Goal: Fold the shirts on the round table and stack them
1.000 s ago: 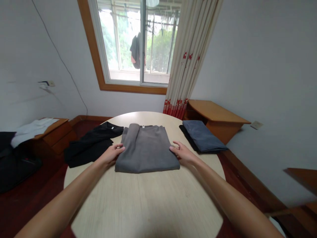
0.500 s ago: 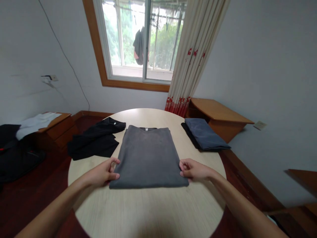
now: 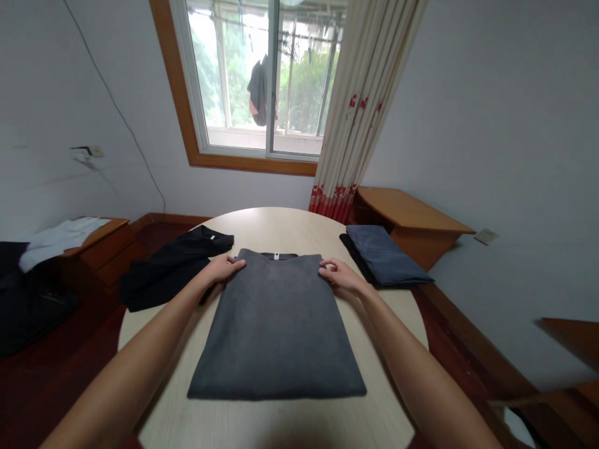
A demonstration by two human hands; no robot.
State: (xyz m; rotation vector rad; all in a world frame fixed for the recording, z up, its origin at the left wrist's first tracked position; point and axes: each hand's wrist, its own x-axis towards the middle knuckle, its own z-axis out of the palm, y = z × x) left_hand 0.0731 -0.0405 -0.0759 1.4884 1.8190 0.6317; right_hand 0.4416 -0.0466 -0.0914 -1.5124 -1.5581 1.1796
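A dark grey shirt (image 3: 281, 330) lies flat and folded into a neat block, its collar and small white label at the far edge. At its far left corner, my left hand (image 3: 226, 267) pinches the fabric between thumb and fingers. My right hand (image 3: 342, 275) has thumb and forefinger closed on the far right corner. To the left is a loosely laid black shirt (image 3: 173, 262), also with a white label, partly behind my left forearm. Over on the right, a folded blue-grey garment (image 3: 388, 255) rests on a folded black one (image 3: 358, 259).
The round pale wooden table (image 3: 271, 224) carries all the clothes. Beyond it are a window (image 3: 262, 81), a curtain (image 3: 360, 100) and a wooden desk (image 3: 416, 209). A low wooden cabinet (image 3: 107, 249) with white cloth stands at left, near a dark bag (image 3: 37, 312).
Both hands have moved from the near sides of the grey shirt up to its far corners. The shirt now lies closer to me, its near edge lower in view.
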